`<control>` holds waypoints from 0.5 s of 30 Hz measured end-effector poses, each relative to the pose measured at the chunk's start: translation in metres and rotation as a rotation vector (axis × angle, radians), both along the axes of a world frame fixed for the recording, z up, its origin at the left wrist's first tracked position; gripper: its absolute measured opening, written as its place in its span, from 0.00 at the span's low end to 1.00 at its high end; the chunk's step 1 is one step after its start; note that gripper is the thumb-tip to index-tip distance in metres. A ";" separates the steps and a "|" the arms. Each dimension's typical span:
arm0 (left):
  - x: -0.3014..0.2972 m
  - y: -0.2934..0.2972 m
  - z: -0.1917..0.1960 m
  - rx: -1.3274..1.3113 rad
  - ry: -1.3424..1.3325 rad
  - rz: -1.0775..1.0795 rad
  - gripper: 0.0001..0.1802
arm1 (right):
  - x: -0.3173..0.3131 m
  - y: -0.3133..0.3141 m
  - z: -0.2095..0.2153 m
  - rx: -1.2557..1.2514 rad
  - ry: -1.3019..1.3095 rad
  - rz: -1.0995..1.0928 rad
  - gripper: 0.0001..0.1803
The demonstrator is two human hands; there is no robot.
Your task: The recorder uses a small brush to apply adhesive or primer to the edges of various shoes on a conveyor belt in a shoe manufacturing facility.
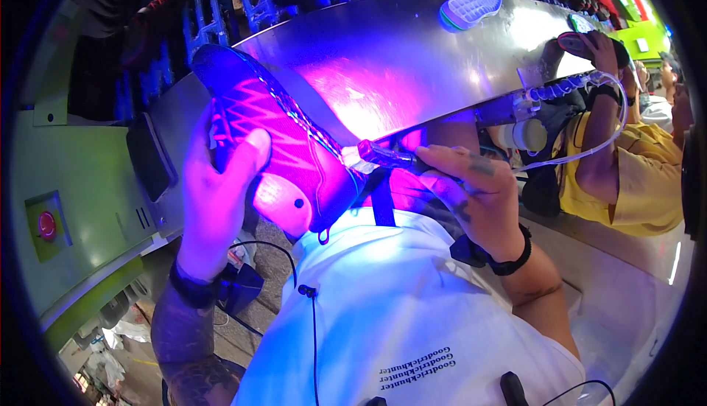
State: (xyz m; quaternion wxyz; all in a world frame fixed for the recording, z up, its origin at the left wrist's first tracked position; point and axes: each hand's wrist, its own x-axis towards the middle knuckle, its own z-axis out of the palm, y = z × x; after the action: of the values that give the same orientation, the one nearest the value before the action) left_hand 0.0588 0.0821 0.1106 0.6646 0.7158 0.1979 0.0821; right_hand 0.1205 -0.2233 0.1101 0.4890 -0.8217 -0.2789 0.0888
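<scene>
My left hand (221, 177) grips a dark shoe upper (283, 130) with a zigzag pattern, lit pink and purple, thumb pressed on its side. The shoe is tilted, toe up toward the far left and heel near my apron. A smooth, pale rounded piece with a dark hole (283, 203) shows at its opening, probably a last. In my right hand (475, 189) a dark-handled brush (394, 157) is pinched between thumb and fingers. Its pale bristles touch the shoe's bottom edge near the heel. Most of the shoe's underside faces away from me.
A metal worktop (412, 60) curves beyond the shoe, with a pale shoe sole (473, 7) on it. Blue racks (258, 1) stand behind. At right are a white cylindrical container (529, 135), clear tubing (589, 154) and a yellow-shirted co-worker (626, 177) handling a shoe. Green machinery (88, 177) stands left.
</scene>
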 end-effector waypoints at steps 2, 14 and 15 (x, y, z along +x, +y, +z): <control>0.000 0.003 -0.011 -0.084 -0.015 0.001 0.37 | 0.003 -0.001 0.003 -0.004 -0.091 0.005 0.23; 0.006 -0.021 0.008 -0.785 0.087 0.057 0.25 | 0.038 0.013 0.045 0.013 -0.556 0.092 0.23; 0.007 -0.028 0.018 -0.780 0.078 0.060 0.25 | 0.041 0.013 0.048 0.017 -0.600 0.102 0.24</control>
State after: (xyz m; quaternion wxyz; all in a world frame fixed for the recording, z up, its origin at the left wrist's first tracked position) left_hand 0.0662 0.0544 0.1285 0.8759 0.4061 0.2603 -0.0072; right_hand 0.1614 -0.2100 0.1583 0.3863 -0.7921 -0.4526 -0.1357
